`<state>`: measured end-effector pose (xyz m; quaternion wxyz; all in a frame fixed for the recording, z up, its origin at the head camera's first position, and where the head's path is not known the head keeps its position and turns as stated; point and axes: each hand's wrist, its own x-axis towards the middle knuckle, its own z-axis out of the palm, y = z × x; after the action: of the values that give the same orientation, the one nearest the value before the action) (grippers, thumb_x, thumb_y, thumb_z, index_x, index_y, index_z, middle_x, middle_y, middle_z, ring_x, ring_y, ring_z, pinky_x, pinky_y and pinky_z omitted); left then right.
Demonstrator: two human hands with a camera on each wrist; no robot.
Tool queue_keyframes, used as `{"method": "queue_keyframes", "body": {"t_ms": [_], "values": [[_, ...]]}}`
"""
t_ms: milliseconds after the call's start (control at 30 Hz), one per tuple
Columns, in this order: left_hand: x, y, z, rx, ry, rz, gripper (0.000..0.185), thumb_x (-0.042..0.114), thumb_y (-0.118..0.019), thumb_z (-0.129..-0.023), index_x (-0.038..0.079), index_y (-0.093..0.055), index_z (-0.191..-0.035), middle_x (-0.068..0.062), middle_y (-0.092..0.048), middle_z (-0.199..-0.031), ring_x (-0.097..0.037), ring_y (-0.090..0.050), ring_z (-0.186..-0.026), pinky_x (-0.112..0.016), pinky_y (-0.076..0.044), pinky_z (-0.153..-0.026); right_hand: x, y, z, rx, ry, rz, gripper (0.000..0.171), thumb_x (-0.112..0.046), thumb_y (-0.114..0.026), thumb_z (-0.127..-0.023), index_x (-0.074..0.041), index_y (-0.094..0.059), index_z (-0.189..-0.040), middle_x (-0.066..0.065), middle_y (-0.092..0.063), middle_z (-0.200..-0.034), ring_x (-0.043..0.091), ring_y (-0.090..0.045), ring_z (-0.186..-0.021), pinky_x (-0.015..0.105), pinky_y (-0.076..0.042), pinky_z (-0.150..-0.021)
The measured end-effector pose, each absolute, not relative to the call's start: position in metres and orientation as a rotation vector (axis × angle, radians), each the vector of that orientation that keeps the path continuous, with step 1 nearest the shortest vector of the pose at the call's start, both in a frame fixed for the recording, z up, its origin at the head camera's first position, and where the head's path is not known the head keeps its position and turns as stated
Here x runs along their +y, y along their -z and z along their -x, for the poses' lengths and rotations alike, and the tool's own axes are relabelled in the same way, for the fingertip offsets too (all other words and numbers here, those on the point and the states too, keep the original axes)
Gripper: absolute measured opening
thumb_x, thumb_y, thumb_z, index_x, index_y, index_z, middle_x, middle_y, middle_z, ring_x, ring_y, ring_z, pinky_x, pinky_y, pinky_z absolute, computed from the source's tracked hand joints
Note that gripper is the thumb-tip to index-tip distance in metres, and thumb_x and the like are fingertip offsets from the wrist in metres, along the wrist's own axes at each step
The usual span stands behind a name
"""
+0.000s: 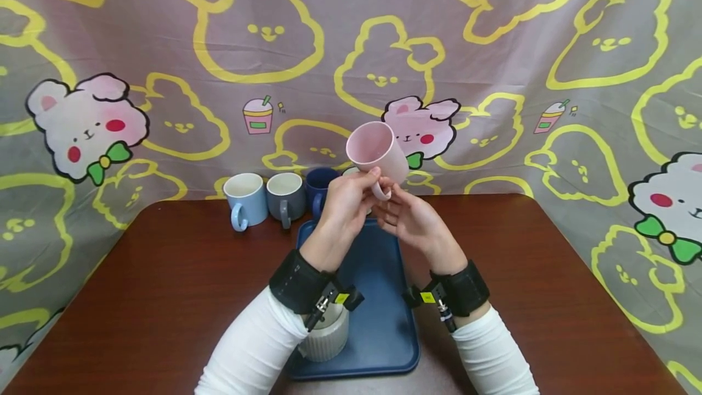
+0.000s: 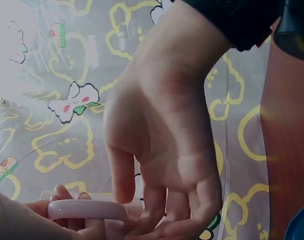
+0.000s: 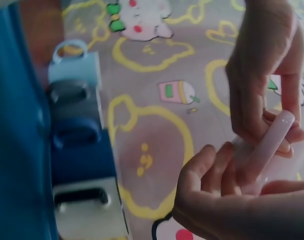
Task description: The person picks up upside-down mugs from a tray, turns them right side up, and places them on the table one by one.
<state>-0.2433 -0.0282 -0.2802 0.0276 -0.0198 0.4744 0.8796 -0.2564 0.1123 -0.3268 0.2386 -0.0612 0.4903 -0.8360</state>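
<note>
A pink mug (image 1: 378, 150) is held up over the far end of the blue tray (image 1: 384, 322), tilted with its mouth toward me. My left hand (image 1: 366, 185) pinches the mug at its lower side by the handle (image 1: 378, 192). My right hand (image 1: 392, 203) comes from the right, its fingers curled about that handle. The left wrist view shows my left palm (image 2: 166, 145) above the pink handle (image 2: 87, 210). In the right wrist view the handle (image 3: 271, 145) lies between the fingers of both hands.
A ribbed pale cup (image 1: 327, 337) stands on the tray's near left corner, partly under my left forearm. Along the back of the brown table (image 1: 164, 285) stand a light blue mug (image 1: 245, 200), a grey mug (image 1: 286, 195) and a dark blue mug (image 1: 320, 191). A patterned cloth hangs behind.
</note>
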Motion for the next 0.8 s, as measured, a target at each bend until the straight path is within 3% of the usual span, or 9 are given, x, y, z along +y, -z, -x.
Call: {"method": "queue_keyframes", "body": {"t_ms": [133,233,467,633,800], "values": [[-0.027,0.281,0.248,1.508,-2.711,0.065,0.021,0.004,-0.057,-0.093,-0.011,-0.064,-0.105,-0.003,-0.065,-0.07,-0.017,-0.06,-0.071,-0.029,-0.052,-0.078,0.112,0.331,0.255,1.704,2.242,0.181,0.05,-0.037,-0.028,-0.104,-0.003,-0.047,-0.134,0.012,-0.063,-0.122,0.026,-0.057,-0.119,0.041,-0.043,-0.103],[-0.026,0.282,0.252,1.542,-2.693,0.092,0.025,0.004,-0.058,-0.092,-0.012,-0.063,-0.11,-0.002,-0.066,-0.07,-0.016,-0.063,-0.075,-0.035,-0.052,-0.088,0.112,0.337,0.255,2.053,2.129,0.188,0.052,-0.036,-0.027,-0.104,0.0,-0.047,-0.136,0.02,-0.056,-0.132,0.031,-0.052,-0.125,0.046,-0.041,-0.104],[-0.022,0.286,0.262,1.617,-2.638,0.118,0.024,0.004,-0.059,-0.091,-0.009,-0.065,-0.11,-0.002,-0.067,-0.073,-0.016,-0.065,-0.079,-0.039,-0.05,-0.095,0.112,0.351,0.256,2.826,1.628,0.117,0.045,-0.035,-0.037,-0.103,-0.004,-0.054,-0.13,0.017,-0.059,-0.128,0.031,-0.055,-0.12,0.048,-0.045,-0.098],[-0.018,0.289,0.266,1.646,-2.626,0.099,0.023,0.003,-0.059,-0.091,-0.01,-0.066,-0.108,-0.003,-0.067,-0.072,-0.017,-0.066,-0.079,-0.039,-0.051,-0.093,0.115,0.36,0.256,2.975,1.436,0.144,0.047,-0.037,-0.039,-0.102,-0.005,-0.05,-0.134,0.017,-0.055,-0.133,0.033,-0.052,-0.122,0.049,-0.044,-0.097],[-0.015,0.291,0.271,1.662,-2.631,0.079,0.022,0.001,-0.059,-0.09,-0.013,-0.065,-0.107,-0.003,-0.066,-0.071,-0.015,-0.066,-0.076,-0.041,-0.051,-0.092,0.12,0.371,0.255,3.067,1.299,0.224,0.044,-0.032,-0.043,-0.101,0.0,-0.051,-0.131,0.02,-0.057,-0.125,0.034,-0.055,-0.116,0.047,-0.046,-0.093]]}}
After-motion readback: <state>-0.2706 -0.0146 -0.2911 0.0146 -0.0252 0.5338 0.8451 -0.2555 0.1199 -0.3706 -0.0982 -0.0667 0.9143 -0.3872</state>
